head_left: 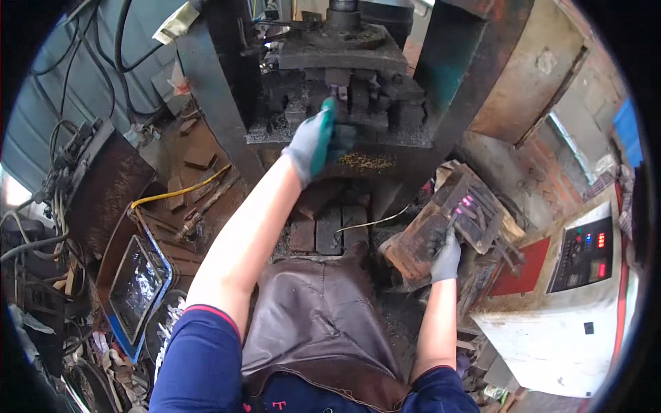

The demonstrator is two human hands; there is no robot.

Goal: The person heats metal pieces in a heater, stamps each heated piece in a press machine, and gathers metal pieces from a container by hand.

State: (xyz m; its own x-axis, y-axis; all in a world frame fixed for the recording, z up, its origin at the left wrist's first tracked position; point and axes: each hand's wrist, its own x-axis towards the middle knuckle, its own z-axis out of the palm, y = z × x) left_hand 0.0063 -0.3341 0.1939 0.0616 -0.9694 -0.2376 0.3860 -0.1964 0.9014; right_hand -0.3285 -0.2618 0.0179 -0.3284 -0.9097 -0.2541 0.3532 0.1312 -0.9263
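My left hand [321,141], in a grey glove with green and dark coating, reaches to the front of a press. Its thumb and fingers stand apart, and I make out nothing held in them. Just beyond it, a small block with a faint pinkish tint [337,91] sits between the press's dark dies [358,96]. My right hand [446,260], also gloved, is closed on a thin metal rod [454,219] at a rusty block-like stand [407,256]. Several dark metal bars [485,206] lie on the stand beside it, some with glowing pink ends [467,201].
A white control cabinet [544,330] with a lit panel [584,255] stands at the right. To the left are a blue-edged tray [138,286], a yellow hose [182,189], cables [117,55] and scrap metal. Bricks [329,230] lie below the press. A brown apron [317,316] covers my lap.
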